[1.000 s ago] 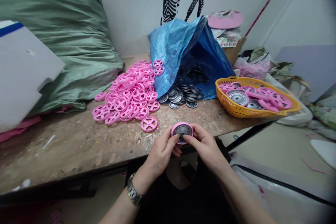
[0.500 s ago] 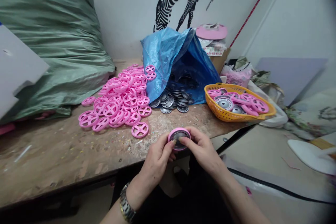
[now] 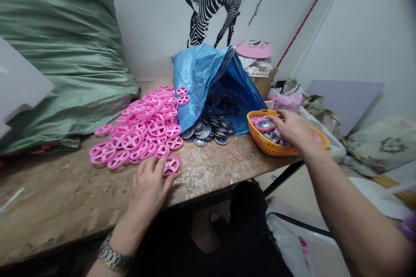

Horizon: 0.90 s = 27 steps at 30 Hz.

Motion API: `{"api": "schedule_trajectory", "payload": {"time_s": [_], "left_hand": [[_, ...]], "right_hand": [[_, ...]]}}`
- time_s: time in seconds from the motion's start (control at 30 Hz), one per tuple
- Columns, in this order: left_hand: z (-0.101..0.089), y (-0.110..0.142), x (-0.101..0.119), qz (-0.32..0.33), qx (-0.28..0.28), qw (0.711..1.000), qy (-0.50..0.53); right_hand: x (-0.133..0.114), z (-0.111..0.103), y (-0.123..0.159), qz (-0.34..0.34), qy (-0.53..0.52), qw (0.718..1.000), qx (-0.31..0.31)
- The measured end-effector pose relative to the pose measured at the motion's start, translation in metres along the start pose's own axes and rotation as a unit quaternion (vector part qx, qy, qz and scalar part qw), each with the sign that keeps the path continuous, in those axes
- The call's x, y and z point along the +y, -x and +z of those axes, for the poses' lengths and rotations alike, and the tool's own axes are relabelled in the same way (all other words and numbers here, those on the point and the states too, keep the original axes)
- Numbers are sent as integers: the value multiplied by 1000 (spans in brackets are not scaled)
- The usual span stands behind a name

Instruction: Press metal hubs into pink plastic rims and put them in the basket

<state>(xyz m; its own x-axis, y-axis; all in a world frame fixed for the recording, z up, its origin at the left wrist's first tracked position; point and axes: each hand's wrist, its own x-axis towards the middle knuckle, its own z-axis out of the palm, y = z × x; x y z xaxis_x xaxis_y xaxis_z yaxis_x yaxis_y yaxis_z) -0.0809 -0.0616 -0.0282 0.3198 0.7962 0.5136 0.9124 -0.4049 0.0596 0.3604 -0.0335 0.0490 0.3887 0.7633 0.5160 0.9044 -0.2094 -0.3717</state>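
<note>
My left hand (image 3: 147, 181) lies over the front of a pile of pink wheel rings (image 3: 131, 140). Its fingers are spread, touching a pink spoked wheel ring (image 3: 171, 166) that rests flat on the bench. At the right, my right hand (image 3: 292, 129) reaches into a yellow basket (image 3: 264, 145). Its thumb side is on the edge of a pink toy wheel with a grey hubcap (image 3: 265, 124), which sits tilted over other wheels; the remaining fingers are partly hidden. Grey hubcaps (image 3: 211, 127) spill from a blue plastic bag (image 3: 191, 78).
A large green sack (image 3: 65, 52) stands at the left, with a white board (image 3: 22, 82) in front of it. The worn wooden bench (image 3: 81, 194) ends near my legs. Boxes and a pink disc (image 3: 255, 49) are stacked behind the basket.
My hands have parted. The wheel they both held before me is gone from there, and a wheel with a hubcap shows at my right hand in the basket. My left hand has moved to the pink pile.
</note>
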Motion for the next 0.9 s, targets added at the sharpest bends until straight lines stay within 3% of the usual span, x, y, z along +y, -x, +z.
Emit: {"api": "schedule_trajectory", "payload": {"time_s": [0.1,0.2,0.33,0.43,0.67,0.9], "left_hand": [[5,2,-2,-16,-41,998,-48],[6,0,-1,-19,-51,996,-65],[6,-5,4,-13,-44,997,-59],[6,-6,8,5,-39,998,-42],[6,0,12,31,-13,999,41],[0,4,19,83,-28,989,116]], "right_hand": [[-6,7,11,-59,36,997,44],[-28,7,30,-123,-27,990,61],[-71,10,60,-195,-116,974,-1],[-98,23,81,-226,-126,963,-77],[-116,64,90,-193,36,963,-186],[-111,77,91,-189,106,957,-194]]}}
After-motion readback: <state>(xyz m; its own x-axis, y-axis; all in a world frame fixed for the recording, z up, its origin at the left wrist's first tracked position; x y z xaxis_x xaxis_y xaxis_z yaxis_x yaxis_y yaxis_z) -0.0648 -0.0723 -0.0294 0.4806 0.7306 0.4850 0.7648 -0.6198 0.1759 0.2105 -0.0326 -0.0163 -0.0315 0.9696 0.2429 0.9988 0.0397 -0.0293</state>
